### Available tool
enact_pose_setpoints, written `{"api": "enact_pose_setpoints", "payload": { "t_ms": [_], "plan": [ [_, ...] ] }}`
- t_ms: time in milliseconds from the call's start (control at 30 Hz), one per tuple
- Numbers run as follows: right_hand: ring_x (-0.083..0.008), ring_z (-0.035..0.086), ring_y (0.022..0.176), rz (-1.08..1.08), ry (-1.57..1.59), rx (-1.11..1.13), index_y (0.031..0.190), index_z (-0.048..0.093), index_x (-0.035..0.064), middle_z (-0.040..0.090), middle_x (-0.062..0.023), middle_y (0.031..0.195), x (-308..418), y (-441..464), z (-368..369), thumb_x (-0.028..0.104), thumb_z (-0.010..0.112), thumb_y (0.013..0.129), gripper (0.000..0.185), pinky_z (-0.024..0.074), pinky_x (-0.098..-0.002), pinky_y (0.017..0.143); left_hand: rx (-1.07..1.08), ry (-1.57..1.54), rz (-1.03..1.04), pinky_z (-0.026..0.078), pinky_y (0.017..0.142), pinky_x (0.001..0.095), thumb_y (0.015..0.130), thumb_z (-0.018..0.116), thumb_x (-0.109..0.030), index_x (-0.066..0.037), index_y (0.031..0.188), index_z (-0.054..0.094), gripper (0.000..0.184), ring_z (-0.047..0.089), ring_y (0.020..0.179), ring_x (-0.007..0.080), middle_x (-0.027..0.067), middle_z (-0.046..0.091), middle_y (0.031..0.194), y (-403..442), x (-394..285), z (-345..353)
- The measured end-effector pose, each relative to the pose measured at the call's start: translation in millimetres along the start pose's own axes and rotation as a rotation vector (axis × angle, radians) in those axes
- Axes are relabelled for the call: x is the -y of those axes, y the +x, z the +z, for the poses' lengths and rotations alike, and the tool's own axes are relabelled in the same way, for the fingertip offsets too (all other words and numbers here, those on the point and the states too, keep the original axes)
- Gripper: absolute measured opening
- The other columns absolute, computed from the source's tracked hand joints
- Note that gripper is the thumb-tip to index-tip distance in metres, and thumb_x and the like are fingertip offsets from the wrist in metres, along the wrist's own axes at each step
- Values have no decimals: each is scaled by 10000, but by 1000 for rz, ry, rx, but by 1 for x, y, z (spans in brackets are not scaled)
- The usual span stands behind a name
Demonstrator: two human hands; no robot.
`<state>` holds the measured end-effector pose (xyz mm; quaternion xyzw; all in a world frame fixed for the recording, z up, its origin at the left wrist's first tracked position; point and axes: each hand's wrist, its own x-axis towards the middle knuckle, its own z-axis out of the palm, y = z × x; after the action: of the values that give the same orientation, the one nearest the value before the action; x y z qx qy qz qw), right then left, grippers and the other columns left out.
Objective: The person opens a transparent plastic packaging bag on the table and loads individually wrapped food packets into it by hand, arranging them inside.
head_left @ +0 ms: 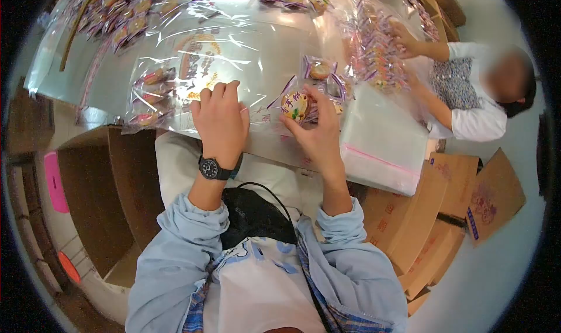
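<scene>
My right hand [318, 128] pinches a round wrapped biscuit [294, 106] between thumb and fingers, at the near edge of the table. Its clear wrapper carries purple print, and the face shows green and yellow bits. My left hand [221, 120], with a black watch on the wrist, rests palm down on a large clear plastic bag [251, 49] with red and gold print. Its fingers are slightly bent and seem to hold nothing. Several wrapped biscuits [153, 94] lie under the film left of that hand. Another wrapped biscuit [319, 69] lies just beyond my right hand.
A stack of clear bags [383, 137] lies at the table's right corner. Many wrapped biscuits [125, 17] cover the far side. At right, a co-worker [467, 90] handles a filled bag [377, 47]. Cardboard boxes [403, 228] stand below right; an open carton [93, 198] stands left.
</scene>
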<state>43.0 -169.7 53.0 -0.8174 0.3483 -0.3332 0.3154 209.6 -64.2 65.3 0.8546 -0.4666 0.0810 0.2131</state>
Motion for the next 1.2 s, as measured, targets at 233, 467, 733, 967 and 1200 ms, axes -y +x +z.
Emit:
{"api": "enact_pose_setpoints", "payload": {
  "t_ms": [233, 467, 733, 967, 1200],
  "plan": [
    [-339, 637, 1067, 8, 48, 485, 1330, 576, -3, 659, -207, 1197, -13, 27, 23, 383, 768, 859, 638, 496, -428, 928, -169, -306, -119, 539, 672, 383, 849, 703, -123, -97, 976, 737, 135, 681, 791, 288, 70, 706, 882, -7, 5, -10],
    [-306, 628, 1130, 67, 189, 799, 1407, 496, -3, 603, -244, 1283, -15, 100, 70, 338, 685, 946, 604, 501, -403, 933, -258, -497, -112, 536, 611, 363, 842, 707, -105, -102, 991, 724, 151, 686, 727, 272, 51, 686, 875, -12, 9, -11],
    [-367, 618, 1118, -458, 11, 639, 1519, 344, 78, 508, -249, 1316, -11, 130, 155, 183, 713, 906, 723, 507, -446, 951, -303, -661, -11, 559, 653, 358, 803, 741, -67, -76, 972, 723, 169, 691, 761, 278, 72, 693, 898, -9, 8, -15],
    [-311, 626, 1073, -360, 191, 458, 1455, 395, 71, 539, -204, 1259, 21, 129, 189, 145, 781, 848, 723, 528, -402, 895, -282, -696, 72, 561, 659, 359, 797, 738, -93, -78, 946, 707, 153, 688, 783, 270, 70, 682, 914, -1, 18, -26],
    [-255, 634, 1027, -156, 535, 216, 1391, 446, 64, 570, -159, 1203, 45, 154, 257, 106, 849, 790, 724, 549, -359, 840, -250, -730, 218, 549, 643, 352, 813, 733, -163, -101, 922, 697, 131, 677, 789, 256, 62, 662, 892, 19, 26, -34]
  ]
}}
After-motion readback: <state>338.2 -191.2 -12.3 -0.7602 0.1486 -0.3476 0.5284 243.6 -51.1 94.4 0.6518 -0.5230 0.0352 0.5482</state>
